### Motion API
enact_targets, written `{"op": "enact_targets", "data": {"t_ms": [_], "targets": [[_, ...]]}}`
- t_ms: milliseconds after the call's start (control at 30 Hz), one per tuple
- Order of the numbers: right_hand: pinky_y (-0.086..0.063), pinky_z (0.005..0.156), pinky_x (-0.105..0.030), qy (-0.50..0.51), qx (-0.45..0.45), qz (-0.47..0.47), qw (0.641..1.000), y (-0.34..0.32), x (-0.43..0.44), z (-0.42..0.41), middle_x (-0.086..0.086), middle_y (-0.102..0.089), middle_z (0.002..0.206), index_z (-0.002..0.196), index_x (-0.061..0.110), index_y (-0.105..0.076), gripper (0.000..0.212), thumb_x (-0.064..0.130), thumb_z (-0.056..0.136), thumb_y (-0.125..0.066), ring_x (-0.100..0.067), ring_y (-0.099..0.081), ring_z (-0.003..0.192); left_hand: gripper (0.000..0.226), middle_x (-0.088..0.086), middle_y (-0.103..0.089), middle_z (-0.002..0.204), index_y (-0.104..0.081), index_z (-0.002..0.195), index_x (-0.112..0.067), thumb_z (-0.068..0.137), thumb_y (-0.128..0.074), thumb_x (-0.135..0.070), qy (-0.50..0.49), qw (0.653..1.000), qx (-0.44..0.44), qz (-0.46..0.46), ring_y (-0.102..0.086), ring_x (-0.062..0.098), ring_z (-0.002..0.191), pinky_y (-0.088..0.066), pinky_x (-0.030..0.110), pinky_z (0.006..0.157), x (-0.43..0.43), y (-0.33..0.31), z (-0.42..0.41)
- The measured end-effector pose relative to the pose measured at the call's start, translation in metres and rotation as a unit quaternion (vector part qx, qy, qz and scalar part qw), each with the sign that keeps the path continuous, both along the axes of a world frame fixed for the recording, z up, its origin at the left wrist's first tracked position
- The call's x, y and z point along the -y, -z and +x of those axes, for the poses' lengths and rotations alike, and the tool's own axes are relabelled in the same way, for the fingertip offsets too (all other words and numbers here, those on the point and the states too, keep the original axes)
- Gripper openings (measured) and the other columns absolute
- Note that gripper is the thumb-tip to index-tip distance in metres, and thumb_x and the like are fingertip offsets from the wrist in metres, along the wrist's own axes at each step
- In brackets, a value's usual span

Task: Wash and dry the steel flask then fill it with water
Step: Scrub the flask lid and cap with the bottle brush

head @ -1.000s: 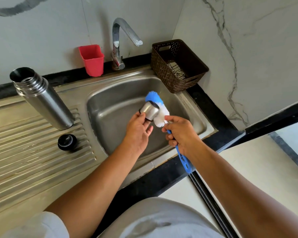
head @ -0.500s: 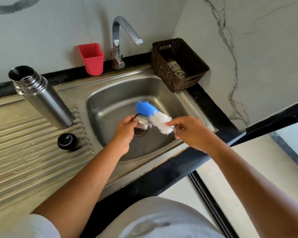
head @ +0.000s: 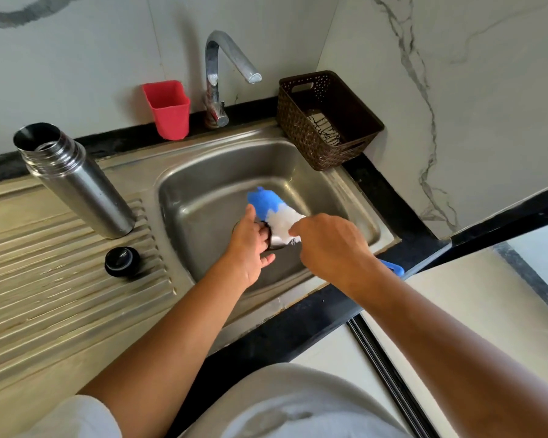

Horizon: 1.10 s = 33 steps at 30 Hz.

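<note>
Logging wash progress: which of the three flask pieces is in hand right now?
The small steel cap, held by the left hand over the sink with the brush against it. The flask body and black stopper stand on the drainboard.

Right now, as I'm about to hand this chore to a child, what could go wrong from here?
1. The left hand holds the small steel cap in its fingers over the sink while the right hand works the brush against it; a hard stroke might knock the cap loose.
2. The open flask stands on the ribbed drainboard beside the basin; a bump from the left arm could tip it.
</note>
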State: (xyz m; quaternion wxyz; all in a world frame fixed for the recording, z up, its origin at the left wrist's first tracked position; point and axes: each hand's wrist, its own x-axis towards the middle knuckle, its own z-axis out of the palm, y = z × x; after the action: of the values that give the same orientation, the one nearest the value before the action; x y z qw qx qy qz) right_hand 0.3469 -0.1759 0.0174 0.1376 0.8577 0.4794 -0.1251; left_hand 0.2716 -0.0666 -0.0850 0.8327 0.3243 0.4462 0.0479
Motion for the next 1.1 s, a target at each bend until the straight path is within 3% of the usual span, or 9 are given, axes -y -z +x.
{"op": "enact_targets", "data": {"t_ms": [167,367,467,633,700,800,900,1000,1100], "targets": [[-0.06,0.072,-0.035,-0.012,0.055,0.007,0.998,0.005,0.0,0.0,-0.004,-0.073,0.112,0.138,0.021,-0.061,0.043,0.013,0.096,-0.058,-0.026,-0.072,0.089,0.091,0.004,-0.04,0.165,-0.032,0.163,-0.018,0.097,-0.021,-0.08,-0.03,0.988,0.098,-0.115,-0.036,0.02,0.152,-0.018,0.059,0.126,0.006,-0.012,-0.002],[-0.061,0.076,-0.039,-0.017,0.026,0.006,0.999,0.001,0.005,0.003,-0.004,-0.072,0.113,0.136,0.022,-0.062,0.043,0.011,0.095,-0.053,-0.028,-0.072,0.094,0.1,0.005,-0.041,0.165,-0.03,0.164,-0.015,0.093,-0.022,-0.085,-0.107,0.976,0.122,-0.143,-0.035,0.021,0.153,-0.016,0.058,0.126,-0.003,-0.011,0.002],[-0.061,0.075,-0.036,0.009,0.047,0.03,0.998,0.008,0.0,0.01,-0.004,-0.072,0.118,0.14,0.024,-0.06,0.047,0.011,0.095,-0.057,-0.027,-0.072,0.096,0.099,0.007,-0.03,0.169,-0.021,0.166,-0.016,0.094,-0.022,-0.084,-0.064,0.974,0.164,-0.142,-0.025,0.021,0.158,-0.012,0.059,0.127,0.011,-0.018,0.001],[-0.054,0.087,-0.03,0.092,-0.11,0.129,0.981,0.012,0.01,0.007,0.007,-0.067,0.136,0.14,0.039,-0.062,0.049,0.014,0.098,-0.054,-0.022,-0.068,0.116,0.071,0.005,-0.049,0.158,-0.043,0.153,-0.012,0.104,-0.037,-0.063,-0.202,0.954,0.147,-0.166,-0.044,0.022,0.148,-0.024,0.052,0.126,-0.007,-0.014,0.002],[-0.056,0.085,-0.03,0.122,-0.145,0.16,0.969,0.016,0.013,0.001,0.005,-0.07,0.13,0.138,0.038,-0.064,0.048,0.013,0.099,-0.051,-0.02,-0.07,0.109,0.04,0.001,-0.061,0.146,-0.058,0.136,-0.012,0.11,-0.04,-0.037,-0.239,0.955,0.109,-0.142,-0.053,0.018,0.139,-0.033,0.044,0.123,-0.008,-0.013,0.006],[-0.058,0.081,-0.032,0.189,-0.161,0.213,0.945,0.026,0.002,0.008,-0.002,-0.073,0.118,0.14,0.032,-0.064,0.048,0.011,0.099,-0.051,-0.021,-0.072,0.098,0.033,0.003,-0.066,0.135,-0.059,0.137,-0.009,0.107,-0.045,-0.012,-0.23,0.96,0.096,-0.126,-0.058,0.015,0.129,-0.042,0.039,0.114,0.009,-0.017,0.016],[-0.054,0.063,-0.027,0.235,-0.232,0.227,0.916,0.03,0.003,0.011,-0.002,-0.072,0.093,0.137,0.028,-0.066,0.047,0.007,0.097,-0.051,-0.013,-0.068,0.07,0.024,0.002,-0.07,0.121,-0.064,0.124,-0.009,0.106,-0.047,-0.013,-0.268,0.95,0.082,-0.139,-0.063,0.016,0.122,-0.045,0.041,0.11,0.008,-0.013,0.017],[-0.04,0.043,-0.019,0.28,-0.324,0.24,0.871,0.03,0.013,0.013,-0.004,-0.07,0.095,0.131,0.028,-0.069,0.049,-0.001,0.097,-0.05,-0.004,-0.053,0.047,0.026,-0.003,-0.07,0.097,-0.063,0.098,-0.015,0.109,-0.042,-0.026,-0.313,0.934,0.096,-0.141,-0.065,0.014,0.103,-0.039,0.044,0.116,-0.002,-0.011,0.011],[-0.036,0.04,-0.021,0.367,-0.369,0.283,0.806,0.032,0.003,0.018,-0.005,-0.067,0.083,0.128,0.025,-0.07,0.05,-0.006,0.095,-0.051,-0.003,-0.046,0.038,0.026,-0.003,-0.075,0.104,-0.067,0.113,-0.017,0.11,-0.046,-0.032,-0.259,0.95,0.125,-0.122,-0.068,0.012,0.107,-0.04,0.039,0.113,0.011,-0.013,0.013]]}}
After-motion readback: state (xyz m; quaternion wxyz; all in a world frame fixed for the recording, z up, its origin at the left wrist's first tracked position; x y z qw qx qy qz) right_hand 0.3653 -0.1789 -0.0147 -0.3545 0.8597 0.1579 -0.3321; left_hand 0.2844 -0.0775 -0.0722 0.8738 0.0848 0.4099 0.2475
